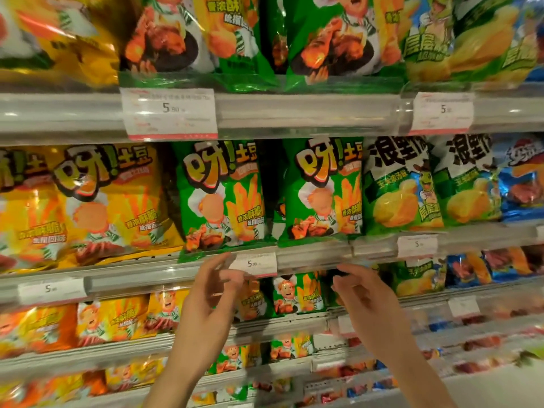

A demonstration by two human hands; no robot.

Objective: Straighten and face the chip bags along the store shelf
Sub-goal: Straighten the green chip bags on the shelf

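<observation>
Hands both raised in front of the clear plastic shelf rail (312, 256), neither holding anything: left hand (213, 293) has fingers loosely spread and slightly curled, fingertips just below the white price tag (253, 264); right hand (363, 293) has fingers relaxed and drooping forward, just under the rail edge. Target looks like the two green glossy foil chip bags on the middle shelf: left green bag (220, 198) leans a bit, its bottom hem hanging over the rail lip; right green bag (322, 192) sits more upright, also hem over the lip. Dark gap between them, so the row isn't tight. Yellow foil chip bags (88, 201) to the left are slumped and overlapping; pale green corn-flavour bags (403, 187) to the right stand squarer. Judgement: hands are between grabs, likely going for the green pair next. Risks: foil is slick and air-filled, so pinching low at the hem could tip a bag forward off the lip; pushing one bag sideways to close the gap probably shoves the slumped yellow neighbours further over; fingers brushing the price tag could pop it out of the rail. Frame is motion-blurred, so exact contact can't be confirmed.
</observation>
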